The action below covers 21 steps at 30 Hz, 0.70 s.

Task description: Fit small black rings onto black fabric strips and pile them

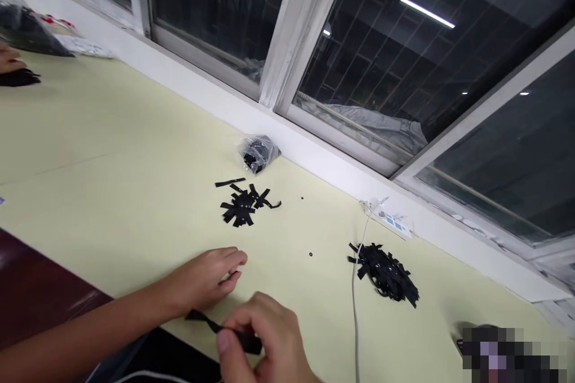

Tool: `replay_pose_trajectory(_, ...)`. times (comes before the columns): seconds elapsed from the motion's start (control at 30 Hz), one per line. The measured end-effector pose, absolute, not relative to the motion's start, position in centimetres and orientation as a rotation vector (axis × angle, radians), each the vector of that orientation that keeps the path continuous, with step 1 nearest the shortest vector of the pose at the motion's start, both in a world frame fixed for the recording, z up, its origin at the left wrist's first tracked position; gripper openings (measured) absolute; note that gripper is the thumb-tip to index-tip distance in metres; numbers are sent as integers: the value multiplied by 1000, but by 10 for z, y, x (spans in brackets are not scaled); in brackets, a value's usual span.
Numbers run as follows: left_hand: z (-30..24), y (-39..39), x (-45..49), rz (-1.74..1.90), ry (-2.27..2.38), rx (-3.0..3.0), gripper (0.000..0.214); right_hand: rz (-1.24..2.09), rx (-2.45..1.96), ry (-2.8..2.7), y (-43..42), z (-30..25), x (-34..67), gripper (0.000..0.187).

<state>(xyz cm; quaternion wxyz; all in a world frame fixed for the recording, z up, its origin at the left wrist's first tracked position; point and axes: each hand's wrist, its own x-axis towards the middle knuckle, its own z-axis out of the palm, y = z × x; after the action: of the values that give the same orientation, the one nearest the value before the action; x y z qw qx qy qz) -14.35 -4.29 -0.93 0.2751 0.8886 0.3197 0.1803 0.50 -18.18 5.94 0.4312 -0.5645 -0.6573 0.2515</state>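
My right hand (269,335) pinches a short black fabric strip (249,342) between thumb and fingers. The strip's other end reaches left, just under my left wrist. My left hand (213,278) is just above the table, beyond the right one, its fingers curled together; whatever they may hold is hidden. Past it lies a small heap of black strips (240,206) with tiny shiny spots. A larger pile of black strips (389,275) sits to the right. Two tiny dark pieces, one of them a ring (310,254), lie between the piles.
A clear plastic bag (259,154) of black pieces stands near the window ledge. A white cable (354,305) runs from a power strip (390,221) past the right pile. Another person's hand (9,60) is at far left, by black material. A pixelated dark object (507,356) is at lower right.
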Motion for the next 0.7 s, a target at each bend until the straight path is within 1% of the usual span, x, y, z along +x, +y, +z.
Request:
replay_pose_trajectory(0.07, -7, -42, -147, 430, 734, 2357, 12, 703, -1207, -1791, -159, 68, -2, 5)
replay_pose_trajectory(0.13, -4, -41, -150, 412, 589, 2311, 12, 681, -1161, -1876, -143, 74, 5, 6)
replay_pose_trajectory(0.23, 7, -35, -147, 444, 631, 2268, 23, 500, -1250, -1914, -124, 73, 37, 12)
replay_pose_trajectory(0.33, 23, -22, -127, 523, 685, 2233, 27, 352, -1417, -1744, -103, 56, 84, 18)
replay_pose_trajectory(0.4, 31, -11, -100, 655, 713, 2106, 28, 455, -1521, -1506, -90, 39, 117, 22)
replay_pose_trajectory(0.47, 35, -1, -65, 714, 645, 1958, 26, 656, -1547, -1283, -80, 23, 144, 30)
replay_pose_trajectory(0.5, 34, 4, -46, 751, 617, 1894, 24, 697, -1547, -1211, -78, 16, 155, 34)
replay_pose_trajectory(0.6, 24, 12, 4, 835, 576, 1797, 16, 731, -1509, -1097, -78, 3, 174, 42)
replay_pose_trajectory(0.7, 12, 9, 31, 896, 536, 1803, 13, 772, -1473, -1043, -88, 0, 182, 43)
